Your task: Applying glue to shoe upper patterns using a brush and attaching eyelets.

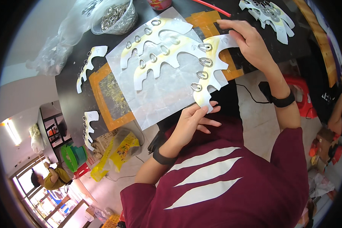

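Note:
Both my hands hold a white scalloped strip (216, 59) with a yellowish band and several oval metal rings along its inner edge. My left hand (195, 119) pinches the strip's lower end between thumb and fingers. At the upper end, my right hand (250, 41) grips the tip with its thumb, the index finger stretched out above it. Beneath lies a translucent sheet (148, 108). On that sheet rest a ringed white strip (169, 59) in the middle and another ringed strip (152, 34) farther back.
A clear tub (131, 21) of metal rings stands at the back. Ringed strips lie at the left (89, 66), near left (89, 127) and back right (271, 19). A red tube (212, 8) crosses the black table (74, 97). Another person (55, 178) is far left.

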Available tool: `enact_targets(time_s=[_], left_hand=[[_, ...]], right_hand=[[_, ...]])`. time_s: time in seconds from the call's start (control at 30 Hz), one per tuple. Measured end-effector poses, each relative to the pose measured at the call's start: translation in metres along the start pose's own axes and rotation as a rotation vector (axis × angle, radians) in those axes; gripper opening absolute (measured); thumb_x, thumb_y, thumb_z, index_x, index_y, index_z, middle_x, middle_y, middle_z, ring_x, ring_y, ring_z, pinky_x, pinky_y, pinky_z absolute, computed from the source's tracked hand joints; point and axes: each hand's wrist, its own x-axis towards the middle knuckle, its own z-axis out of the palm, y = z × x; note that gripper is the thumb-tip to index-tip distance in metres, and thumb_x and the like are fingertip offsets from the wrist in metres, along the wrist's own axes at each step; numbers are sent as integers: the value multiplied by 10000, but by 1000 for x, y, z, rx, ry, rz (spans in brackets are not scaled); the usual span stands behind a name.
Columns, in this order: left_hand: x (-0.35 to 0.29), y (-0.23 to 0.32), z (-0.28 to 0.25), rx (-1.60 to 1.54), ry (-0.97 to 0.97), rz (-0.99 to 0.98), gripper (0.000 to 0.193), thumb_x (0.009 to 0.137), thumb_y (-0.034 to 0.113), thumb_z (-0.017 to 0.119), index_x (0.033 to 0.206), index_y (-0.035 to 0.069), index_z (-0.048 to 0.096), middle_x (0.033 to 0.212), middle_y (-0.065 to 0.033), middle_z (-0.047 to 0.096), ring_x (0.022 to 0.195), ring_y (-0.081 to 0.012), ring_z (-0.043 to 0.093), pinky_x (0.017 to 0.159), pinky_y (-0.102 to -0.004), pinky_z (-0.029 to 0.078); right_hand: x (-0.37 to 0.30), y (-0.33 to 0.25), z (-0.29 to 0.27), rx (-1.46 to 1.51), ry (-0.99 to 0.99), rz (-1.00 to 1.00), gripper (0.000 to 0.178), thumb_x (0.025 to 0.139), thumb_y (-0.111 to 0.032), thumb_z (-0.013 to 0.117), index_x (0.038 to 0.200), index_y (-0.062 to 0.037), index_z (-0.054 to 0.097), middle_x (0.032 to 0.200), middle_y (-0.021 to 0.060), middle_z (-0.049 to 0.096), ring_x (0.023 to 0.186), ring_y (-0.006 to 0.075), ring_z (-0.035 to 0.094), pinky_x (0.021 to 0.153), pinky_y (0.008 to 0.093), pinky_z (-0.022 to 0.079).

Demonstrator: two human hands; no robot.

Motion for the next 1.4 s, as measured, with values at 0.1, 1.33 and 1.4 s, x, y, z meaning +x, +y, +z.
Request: enact_targets(time_s=[0.1, 1.33, 1.4], left_hand=[[2, 1, 3, -7, -23, -9, 448, 1002, 285, 438, 1318, -28, 493, 1232, -178, 613, 880, -245, 707, 611, -269, 557], [21, 27, -1, -752, -317, -122, 273, 1018, 239, 448, 1225, 69, 501, 1046, 8, 591, 873, -63, 557, 565, -200, 475], [21, 24, -4, -742, -320, -104, 299, 1017, 255, 444, 1246, 72, 499, 1061, 7, 594, 893, -73, 558, 615, -218, 486]], right_hand=[[-14, -33, -19, -43, 82, 20, 243, 898, -36, 550, 1120, -67, 643, 1051, 94, 647, 932, 213, 611, 816, 317, 473], [-93, -87, 8, 1339, -219, 960, 90, 897, -136, 672, 903, -53, 638, 795, -61, 574, 697, 4, 462, 604, 173, 353], [-94, -87, 8, 1344, -219, 956, 84, 897, -123, 670, 901, -47, 635, 812, -56, 579, 720, 8, 481, 628, 175, 376]])
